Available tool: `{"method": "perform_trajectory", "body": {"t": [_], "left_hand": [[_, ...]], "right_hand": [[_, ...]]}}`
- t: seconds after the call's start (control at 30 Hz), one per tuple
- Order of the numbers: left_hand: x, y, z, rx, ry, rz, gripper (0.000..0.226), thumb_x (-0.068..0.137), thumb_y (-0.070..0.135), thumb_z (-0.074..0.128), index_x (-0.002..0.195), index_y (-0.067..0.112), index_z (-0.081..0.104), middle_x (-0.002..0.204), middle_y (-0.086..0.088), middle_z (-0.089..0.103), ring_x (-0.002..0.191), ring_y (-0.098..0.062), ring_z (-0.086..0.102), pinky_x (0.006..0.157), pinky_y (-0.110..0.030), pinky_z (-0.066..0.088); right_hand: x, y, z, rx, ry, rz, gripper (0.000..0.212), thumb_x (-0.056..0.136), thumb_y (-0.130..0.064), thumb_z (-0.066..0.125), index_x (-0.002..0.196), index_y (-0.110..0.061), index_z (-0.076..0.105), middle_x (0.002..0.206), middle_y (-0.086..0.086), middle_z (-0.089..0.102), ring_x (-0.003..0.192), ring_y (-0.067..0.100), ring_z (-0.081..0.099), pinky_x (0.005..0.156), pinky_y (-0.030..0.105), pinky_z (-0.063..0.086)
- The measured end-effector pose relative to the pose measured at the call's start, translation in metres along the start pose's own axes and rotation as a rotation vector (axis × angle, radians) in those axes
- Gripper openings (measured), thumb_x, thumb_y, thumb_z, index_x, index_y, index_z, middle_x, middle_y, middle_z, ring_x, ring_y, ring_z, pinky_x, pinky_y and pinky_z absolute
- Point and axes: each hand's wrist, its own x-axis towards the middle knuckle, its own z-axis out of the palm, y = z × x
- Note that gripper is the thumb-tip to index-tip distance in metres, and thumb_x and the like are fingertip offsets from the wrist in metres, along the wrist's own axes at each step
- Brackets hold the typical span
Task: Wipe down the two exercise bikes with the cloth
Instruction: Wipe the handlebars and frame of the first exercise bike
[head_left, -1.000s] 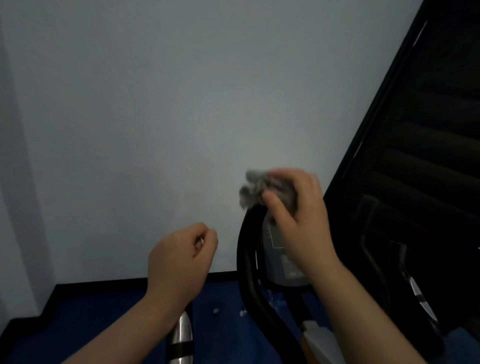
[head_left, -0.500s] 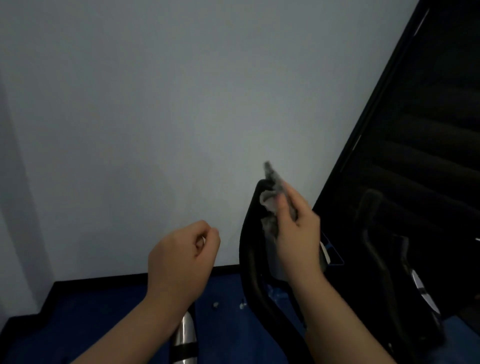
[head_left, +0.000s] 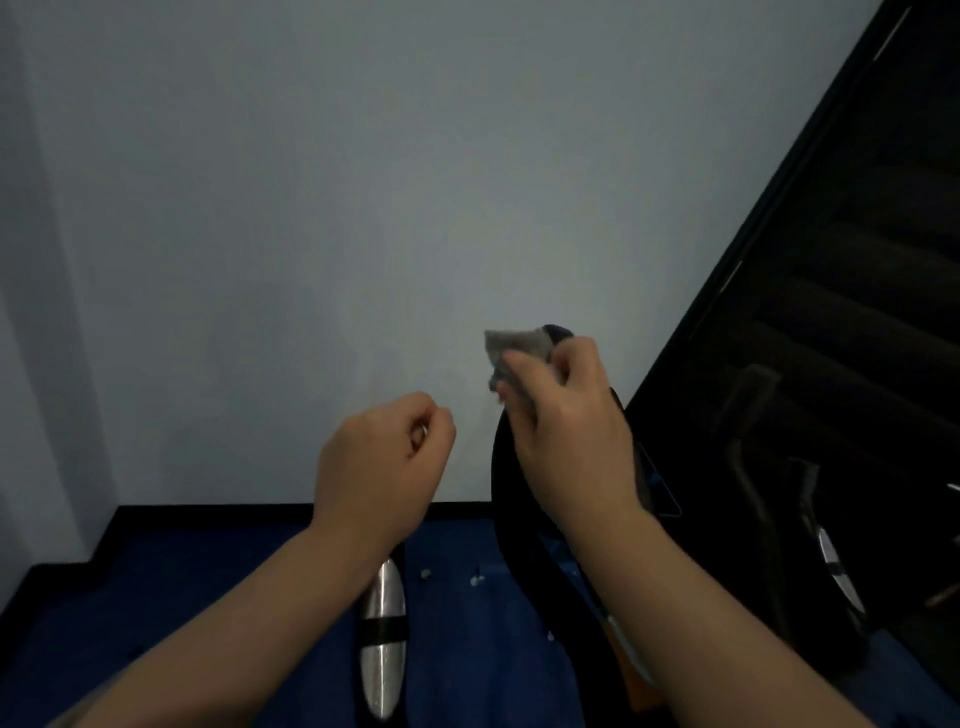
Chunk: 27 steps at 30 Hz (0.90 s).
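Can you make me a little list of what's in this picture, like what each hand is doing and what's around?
right hand: grips a grey cloth against the top of a black handlebar loop
left hand: curled in a loose fist, holding nothing, apart from the bike
wall: plain pale grey, straight ahead
floor: dark blue, with small pale specks
silver bar: below the left wrist, with a black band
right side: dark, too dim to make out details

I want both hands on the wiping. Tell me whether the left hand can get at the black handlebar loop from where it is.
Probably yes. The left hand hangs curled and holding nothing just beside the black handlebar loop, with only open air between them. The right hand and cloth cover only the loop's top.
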Motion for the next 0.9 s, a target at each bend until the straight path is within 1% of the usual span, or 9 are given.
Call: {"method": "perform_trajectory", "body": {"t": [0.1, 0.17, 0.33, 0.43, 0.53, 0.6, 0.67, 0.77, 0.9], "left_hand": [[-0.001, 0.001, 0.002, -0.012, 0.011, -0.025, 0.031, 0.088, 0.029, 0.05, 0.061, 0.015, 0.058, 0.048, -0.004, 0.052, 0.051, -0.021, 0.049, 0.044, -0.03, 0.035], [-0.001, 0.002, 0.003, -0.009, 0.027, -0.021, 0.031, 0.088, 0.029, 0.05, 0.06, 0.016, 0.057, 0.046, -0.002, 0.049, 0.046, -0.019, 0.046, 0.043, -0.029, 0.033], [0.0, -0.001, 0.002, -0.003, 0.035, -0.008, 0.032, 0.088, 0.027, 0.05, 0.059, 0.016, 0.057, 0.046, -0.002, 0.05, 0.051, -0.022, 0.05, 0.043, -0.03, 0.035], [0.0, -0.002, 0.002, -0.035, 0.028, -0.011, 0.032, 0.089, 0.029, 0.049, 0.062, 0.014, 0.058, 0.049, -0.003, 0.053, 0.048, -0.02, 0.049, 0.045, -0.032, 0.037], [0.0, -0.003, 0.002, -0.048, 0.037, -0.035, 0.031, 0.088, 0.031, 0.048, 0.064, 0.015, 0.059, 0.05, -0.003, 0.055, 0.048, -0.019, 0.05, 0.045, -0.032, 0.038], [-0.001, -0.003, 0.004, -0.038, 0.04, -0.037, 0.031, 0.088, 0.029, 0.049, 0.063, 0.016, 0.059, 0.049, -0.003, 0.055, 0.05, -0.021, 0.05, 0.045, -0.03, 0.037], [0.0, -0.002, 0.004, -0.03, 0.051, -0.04, 0.032, 0.088, 0.03, 0.05, 0.063, 0.015, 0.06, 0.049, -0.004, 0.054, 0.05, -0.021, 0.05, 0.046, -0.031, 0.037], [0.001, -0.003, 0.003, -0.036, 0.067, -0.042, 0.034, 0.086, 0.035, 0.047, 0.065, 0.011, 0.06, 0.05, -0.004, 0.053, 0.051, -0.021, 0.051, 0.049, -0.035, 0.04], [0.0, -0.004, 0.002, -0.059, 0.054, -0.014, 0.033, 0.087, 0.031, 0.049, 0.063, 0.011, 0.06, 0.048, -0.004, 0.052, 0.05, -0.021, 0.052, 0.05, -0.036, 0.042]], "right_hand": [[-0.038, -0.001, 0.006, 0.023, -0.219, -0.006, 0.018, 0.089, -0.026, 0.063, 0.103, -0.015, 0.066, 0.093, 0.003, 0.046, 0.07, 0.017, 0.05, 0.048, 0.027, 0.041], [-0.038, 0.002, 0.0, 0.054, -0.255, -0.017, 0.012, 0.088, -0.029, 0.064, 0.097, -0.021, 0.066, 0.09, -0.004, 0.041, 0.065, 0.012, 0.045, 0.048, 0.025, 0.038], [0.014, -0.006, -0.005, -0.184, 0.057, 0.004, 0.011, 0.086, -0.022, 0.067, 0.092, -0.014, 0.069, 0.09, 0.01, 0.057, 0.065, 0.025, 0.057, 0.044, 0.023, 0.031], [-0.012, -0.012, 0.005, -0.216, -0.121, 0.024, 0.017, 0.091, -0.029, 0.06, 0.098, -0.016, 0.066, 0.102, 0.008, 0.056, 0.071, 0.024, 0.06, 0.047, 0.024, 0.029], [-0.062, -0.009, -0.004, -0.07, -0.305, 0.0, 0.017, 0.087, -0.032, 0.064, 0.104, -0.029, 0.065, 0.094, -0.004, 0.051, 0.066, 0.012, 0.054, 0.044, 0.02, 0.024], [-0.068, 0.001, -0.017, 0.074, -0.36, 0.039, 0.014, 0.087, -0.041, 0.058, 0.099, -0.037, 0.063, 0.09, -0.013, 0.043, 0.065, 0.004, 0.048, 0.045, 0.018, 0.029], [-0.051, 0.009, -0.022, 0.196, -0.342, 0.054, 0.021, 0.089, -0.048, 0.05, 0.105, -0.039, 0.06, 0.093, -0.016, 0.042, 0.076, 0.004, 0.05, 0.055, 0.024, 0.042], [-0.026, 0.005, -0.008, 0.208, -0.196, 0.109, 0.023, 0.091, -0.037, 0.057, 0.113, -0.029, 0.057, 0.108, -0.008, 0.052, 0.09, 0.014, 0.057, 0.069, 0.034, 0.049], [-0.084, 0.012, -0.006, 0.283, -0.255, 0.168, 0.01, 0.091, -0.031, 0.059, 0.094, -0.022, 0.057, 0.092, -0.01, 0.056, 0.076, 0.007, 0.055, 0.062, 0.031, 0.048]]}}
